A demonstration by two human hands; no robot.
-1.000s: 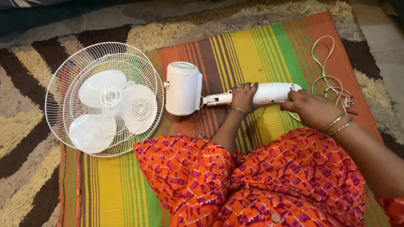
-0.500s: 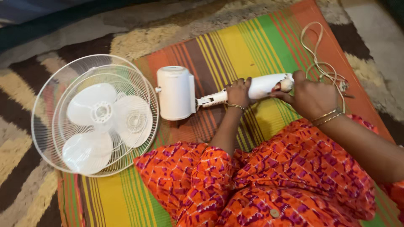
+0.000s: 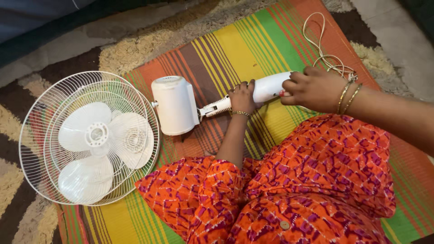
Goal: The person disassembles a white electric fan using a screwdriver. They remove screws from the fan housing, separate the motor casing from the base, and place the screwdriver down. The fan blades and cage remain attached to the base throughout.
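Fan (image 3: 135,135), white, lying on its side on a striped mat (image 3: 253,45).

Head view:
- Wire cage (image 3: 88,138) with three blades, to the left, face up.
- Motor housing (image 3: 174,105), a white drum, joined to the cage; a thin neck runs from it into the white stem (image 3: 266,88).
- Left hand (image 3: 242,96): fingers curled over the stem near the neck, closed around it.
- Right hand (image 3: 314,88): closed on the stem's far end (bangles at the wrist).
- Cord (image 3: 323,49), white, looped loosely on the mat beyond the right hand.
- Shaggy rug (image 3: 135,49) under the mat.

Step in hand, by judgement: both hands steadying or working the stem where it meets the neck. Any next move calls for a firm hold at both ends.

Containers: none seen.
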